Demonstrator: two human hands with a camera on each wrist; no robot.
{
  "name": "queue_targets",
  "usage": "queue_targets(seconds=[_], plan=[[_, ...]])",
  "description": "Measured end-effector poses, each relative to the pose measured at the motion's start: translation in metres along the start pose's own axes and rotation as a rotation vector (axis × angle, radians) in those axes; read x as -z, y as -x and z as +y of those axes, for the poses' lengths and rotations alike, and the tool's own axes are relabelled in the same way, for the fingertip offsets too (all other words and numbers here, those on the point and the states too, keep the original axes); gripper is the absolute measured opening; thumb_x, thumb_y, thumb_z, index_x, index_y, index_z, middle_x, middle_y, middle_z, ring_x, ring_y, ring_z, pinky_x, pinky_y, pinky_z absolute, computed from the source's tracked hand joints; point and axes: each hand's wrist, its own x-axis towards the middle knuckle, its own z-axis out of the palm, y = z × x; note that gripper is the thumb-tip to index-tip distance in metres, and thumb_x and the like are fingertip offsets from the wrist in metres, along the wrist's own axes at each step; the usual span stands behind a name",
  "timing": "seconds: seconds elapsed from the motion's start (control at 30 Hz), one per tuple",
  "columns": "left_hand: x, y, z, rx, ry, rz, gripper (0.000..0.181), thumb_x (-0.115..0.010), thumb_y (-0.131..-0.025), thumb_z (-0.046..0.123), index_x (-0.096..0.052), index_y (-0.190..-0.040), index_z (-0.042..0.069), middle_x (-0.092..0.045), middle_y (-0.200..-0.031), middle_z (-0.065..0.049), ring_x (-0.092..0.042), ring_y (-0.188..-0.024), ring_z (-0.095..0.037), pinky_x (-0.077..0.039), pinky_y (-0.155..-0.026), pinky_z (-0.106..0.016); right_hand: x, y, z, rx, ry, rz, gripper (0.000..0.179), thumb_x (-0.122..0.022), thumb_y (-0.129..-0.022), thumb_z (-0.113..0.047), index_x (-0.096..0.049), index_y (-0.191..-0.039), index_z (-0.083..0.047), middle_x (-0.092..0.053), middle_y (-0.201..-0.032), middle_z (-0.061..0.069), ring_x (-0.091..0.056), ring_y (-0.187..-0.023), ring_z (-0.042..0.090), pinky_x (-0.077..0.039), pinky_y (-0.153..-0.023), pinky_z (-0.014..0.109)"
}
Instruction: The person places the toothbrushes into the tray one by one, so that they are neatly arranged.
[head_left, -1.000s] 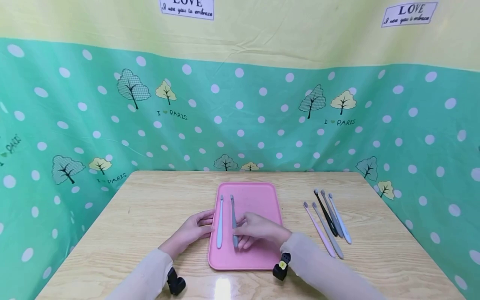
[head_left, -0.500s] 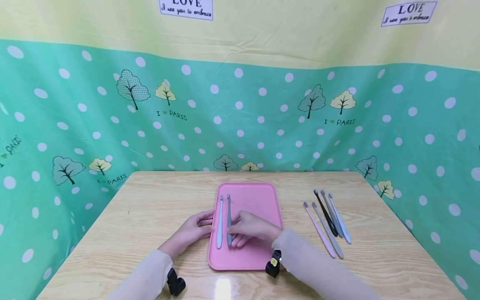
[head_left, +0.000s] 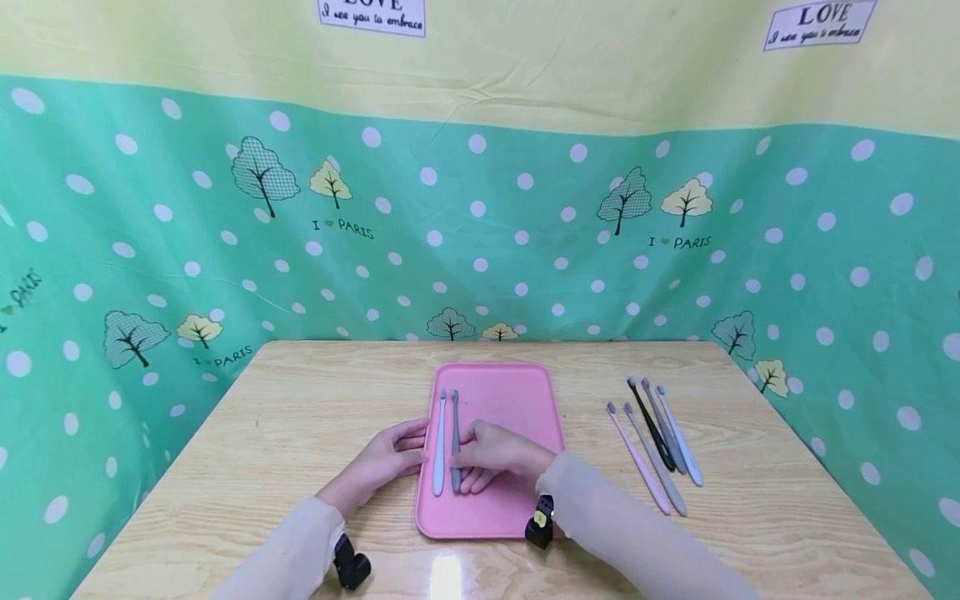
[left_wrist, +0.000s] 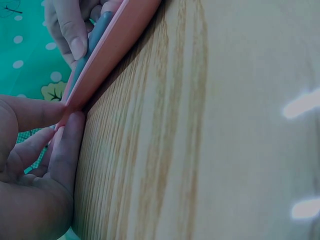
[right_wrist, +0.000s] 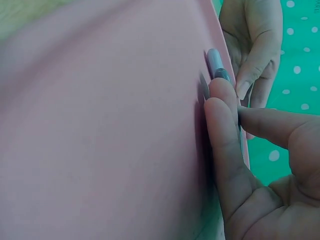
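- Set on a light wood-grain table (head_left: 322,392), reflecting a white patch of light near the front.
- Backed by a green cloth (head_left: 405,208) with white dots and printed trees, pale yellow along the top.
- Readable there: "LOVE" over "I see you to embrace" on white framed labels (head_left: 820,23); lower, repeatedly, "I", a small heart, "PARIS".
- Lying in a pink rectangular tray (head_left: 517,400), along its left side: a slim pale-blue toothbrush (head_left: 440,442).
- Pinching a slim grey toothbrush (head_left: 455,429) just beside it, handle between right hand (head_left: 495,450) thumb and fingers; cannot tell whether touching the tray.
- Pinching the tray's left rim with the left hand (head_left: 393,450).
- Laid right of the tray: five assorted-colour toothbrushes (head_left: 655,458).
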Motion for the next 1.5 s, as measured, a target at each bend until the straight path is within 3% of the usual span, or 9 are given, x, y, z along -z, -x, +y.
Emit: queue_targets(seconds=[0.8,1.5], plan=[[0.0005,-0.0006,-0.0018,-0.013,0.001,-0.001,0.06,-0.063,-0.095,-0.003,-0.039,-0.151,-0.002,-0.049,-0.143,-0.024,-0.054,-0.126,-0.037,-0.058,-0.094,-0.036,-0.0007,-0.0001,0.0021,0.0,0.05,0.01,0.041,-0.072,-0.091,-0.009,-0.045,-0.12,0.002,-0.07,-0.077,0.023,-0.07,-0.057,0.024,-0.062,-0.051,0.032],[0.0003,-0.0008,-0.0026,-0.012,0.0,-0.002,0.061,-0.063,-0.095,-0.003,-0.039,-0.151,-0.002,-0.05,-0.142,-0.024,-0.055,-0.125,-0.036,-0.058,-0.094,-0.037,-0.0011,0.0036,-0.0013,0.014,0.048,0.007,0.042,-0.072,-0.091,-0.009,-0.044,-0.12,0.003,-0.07,-0.078,0.025,-0.07,-0.056,0.023,-0.062,-0.05,0.032]])
